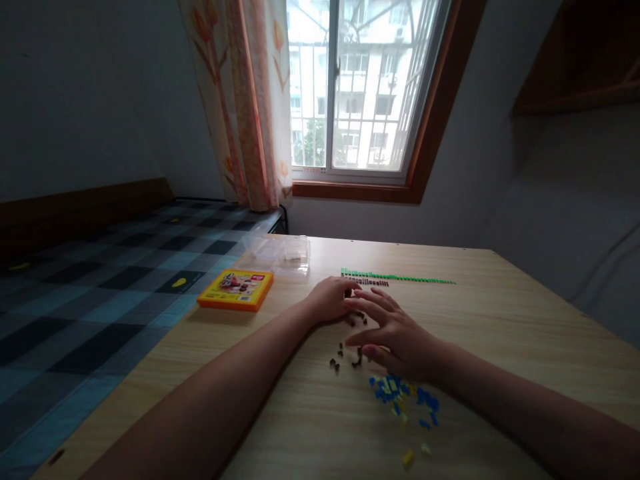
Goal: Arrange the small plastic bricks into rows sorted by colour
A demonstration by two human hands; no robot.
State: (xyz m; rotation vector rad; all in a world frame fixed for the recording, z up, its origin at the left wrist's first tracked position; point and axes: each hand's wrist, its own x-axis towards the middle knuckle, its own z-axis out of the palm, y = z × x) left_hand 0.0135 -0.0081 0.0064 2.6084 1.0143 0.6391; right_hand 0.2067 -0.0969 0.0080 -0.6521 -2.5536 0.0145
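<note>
My left hand rests on the table at the near left end of a short row of small brown pieces. Its fingers are curled and pinched together, partly hidden behind my right fingertips; whatever they hold is too small to name. My right hand hovers with fingers apart above loose brown pieces, its fingertips close to the left hand. Just beyond the brown row runs a longer line of small green pieces. Below my right wrist lies a scattered pile of blue and yellow pieces.
On the table's left side lies a yellow-orange box with a printed lid. Clear plastic containers stand behind it. A bed with a checked cover adjoins the wooden table on the left. One yellow piece sits near the front.
</note>
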